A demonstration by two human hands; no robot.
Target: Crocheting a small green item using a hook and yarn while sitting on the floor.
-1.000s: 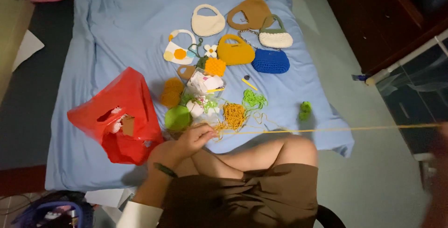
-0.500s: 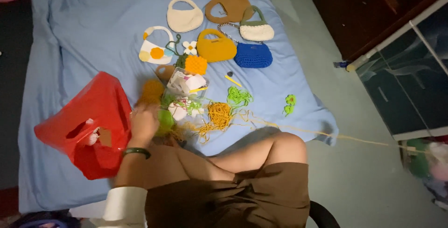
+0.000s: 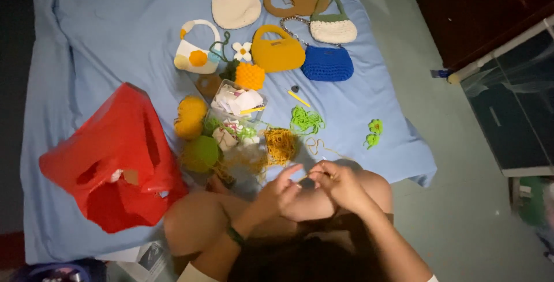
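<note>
Hands: left hand point(image 3: 281, 187) and right hand point(image 3: 340, 184) now meet over the knees, after the right was flung wide with yarn stretched taut.
Fingers: both pinch a mustard yarn strand point(image 3: 304, 176) between them.
Yarn: slack gathered; tangle point(image 3: 281, 145) on blue bedsheet point(image 3: 98, 51).
Nearby: red bag point(image 3: 112, 158).
</note>
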